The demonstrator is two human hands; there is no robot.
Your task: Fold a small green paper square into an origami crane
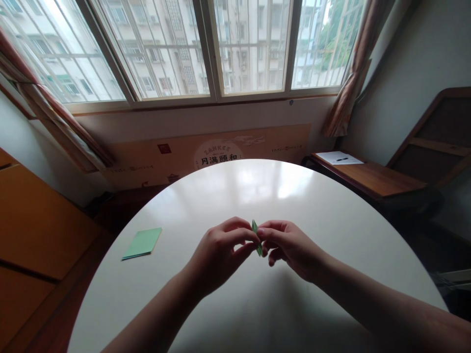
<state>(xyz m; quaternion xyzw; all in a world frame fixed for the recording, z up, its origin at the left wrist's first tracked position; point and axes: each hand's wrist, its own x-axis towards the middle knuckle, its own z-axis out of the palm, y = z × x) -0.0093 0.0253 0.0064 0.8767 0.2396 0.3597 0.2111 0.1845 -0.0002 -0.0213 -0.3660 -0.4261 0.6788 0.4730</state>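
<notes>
Between my two hands is a small piece of folded green paper (254,226), narrow and pointed at its upper and lower ends. My left hand (224,250) pinches it from the left with thumb and fingers. From the right, my right hand (289,245) grips its edge between thumb and forefinger, the other fingers curled below. The paper is held above the white table, and its middle is partly covered by fingertips. Farther left, a stack of square green paper (143,243) lies flat on the tabletop, apart from my left hand.
The round white table (312,206) fills the middle, its curved edge toward the window (250,44). At right is a wooden side table (382,177) bearing a white sheet (338,157) with a dark pen-like object. An orange cabinet (40,220) stands at left.
</notes>
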